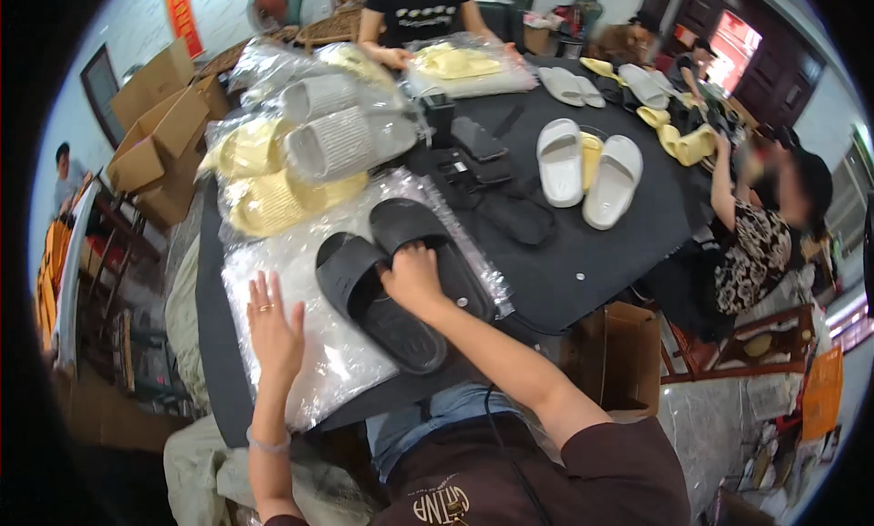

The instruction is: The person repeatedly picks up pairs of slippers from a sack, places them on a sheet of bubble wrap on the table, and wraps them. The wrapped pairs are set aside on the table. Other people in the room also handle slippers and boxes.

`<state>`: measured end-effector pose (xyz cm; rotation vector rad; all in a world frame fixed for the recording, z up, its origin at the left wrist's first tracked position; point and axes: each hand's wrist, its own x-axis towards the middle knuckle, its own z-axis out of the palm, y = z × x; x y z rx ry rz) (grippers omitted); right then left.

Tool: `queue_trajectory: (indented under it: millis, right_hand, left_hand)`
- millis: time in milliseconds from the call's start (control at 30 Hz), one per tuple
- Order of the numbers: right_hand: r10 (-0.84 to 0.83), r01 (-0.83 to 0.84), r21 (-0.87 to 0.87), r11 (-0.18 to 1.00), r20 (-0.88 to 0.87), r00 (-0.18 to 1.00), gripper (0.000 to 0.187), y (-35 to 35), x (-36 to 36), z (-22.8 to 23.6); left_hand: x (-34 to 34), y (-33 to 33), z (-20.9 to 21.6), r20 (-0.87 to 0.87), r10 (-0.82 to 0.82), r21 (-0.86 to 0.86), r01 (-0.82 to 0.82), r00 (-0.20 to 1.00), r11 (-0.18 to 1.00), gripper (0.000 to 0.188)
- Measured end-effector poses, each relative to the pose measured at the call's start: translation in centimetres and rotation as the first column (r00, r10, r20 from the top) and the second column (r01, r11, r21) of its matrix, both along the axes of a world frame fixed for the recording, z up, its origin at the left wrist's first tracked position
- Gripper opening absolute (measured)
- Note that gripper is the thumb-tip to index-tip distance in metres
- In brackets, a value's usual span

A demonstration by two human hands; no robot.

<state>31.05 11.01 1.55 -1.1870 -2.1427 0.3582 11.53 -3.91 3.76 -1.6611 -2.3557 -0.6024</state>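
Left hand [273, 321]: flat, fingers spread apart, palm down on a clear plastic bag [309, 344]; holds nothing.
Right hand [411, 278]: fingers curled into the strap opening of the right-side black slipper [435, 253]; whether the grip is fully closed cannot be told.
Black slippers: a pair, side by side on the plastic bag at the table's near edge; the second black slipper [373, 300] lies just left of the right hand.
Table [564, 262]: round, dark cover.
White slippers [587, 166]: a pair, well apart, farther right.
Bagged slippers [300, 153]: yellow and grey, stacked at far left.
Cardboard boxes [159, 116]: beyond the table, left.
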Motion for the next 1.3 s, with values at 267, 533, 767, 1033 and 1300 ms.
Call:
queue_trajectory:
  millis: [267, 533, 767, 1033, 1300]
  right_hand:
    - [-0.189, 0.186, 0.069, 0.98, 0.053, 0.98, 0.03, 4.1, 4.5, 0.0]
    - [-0.184, 0.168, 0.235, 0.957, 0.047, 0.982, 0.026, 2.0, 3.4, 5.6]
    - [0.328, -0.324, -0.123, 0.938, 0.01, 0.945, 0.031, -4.0, -7.6, 4.1]
    - [0.075, -0.074, -0.015, 0.997, 0.121, 0.99, 0.034, 0.0, -3.6, 1.1]
    - [-0.063, 0.083, -0.18, 0.98, 0.115, 0.991, 0.039, 2.8, 0.2, 2.6]
  left_hand:
    - [-0.6, -0.6, -2.8, 0.009, 0.059, -0.127, -0.058, 0.998, 0.99, 0.061]
    - [-0.5, -1.1, -2.8, 0.022, 0.083, -0.093, -0.08, 0.996, 0.992, 0.062]
    - [-2.4, -1.2, -4.6, -0.049, -0.096, -0.141, 0.088, 0.994, 0.986, 0.057]
    - [-0.6, -1.2, -3.3, 0.01, 0.122, -0.092, -0.121, 0.992, 0.988, 0.062]
    - [-0.9, -0.9, -2.4, 0.051, 0.069, -0.201, -0.058, 0.996, 0.978, 0.064]
